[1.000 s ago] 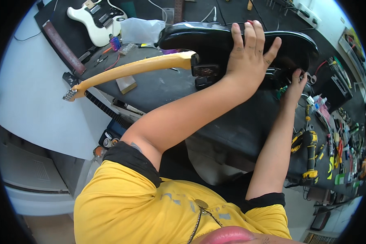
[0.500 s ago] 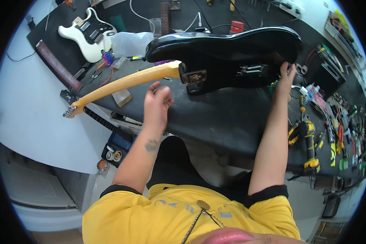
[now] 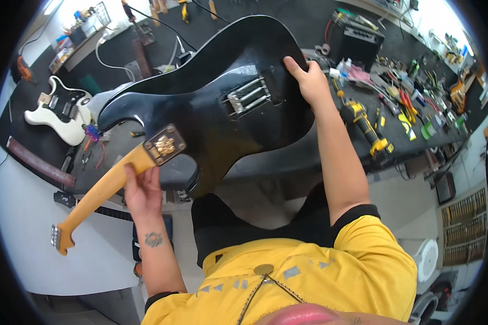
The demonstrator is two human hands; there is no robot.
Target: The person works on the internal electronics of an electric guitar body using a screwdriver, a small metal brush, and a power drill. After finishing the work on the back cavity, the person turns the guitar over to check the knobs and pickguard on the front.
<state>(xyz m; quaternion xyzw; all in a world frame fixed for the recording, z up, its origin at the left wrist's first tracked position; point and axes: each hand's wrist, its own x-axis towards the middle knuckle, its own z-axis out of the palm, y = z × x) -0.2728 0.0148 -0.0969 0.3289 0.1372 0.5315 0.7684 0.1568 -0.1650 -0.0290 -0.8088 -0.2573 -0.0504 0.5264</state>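
Left forearm (image 3: 160, 257) raised, left grip (image 3: 144, 190) curled; right forearm (image 3: 340, 154) higher, right grip (image 3: 313, 85) clasped, thumb (image 3: 294, 68) extended.

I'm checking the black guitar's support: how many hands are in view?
2, both on the black guitar: left hand on its neck, right hand on its body. None appear hidden.

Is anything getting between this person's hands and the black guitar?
Nothing visible does: the left hand is directly on its light wooden neck, and the right hand is directly on the edge of its black body.
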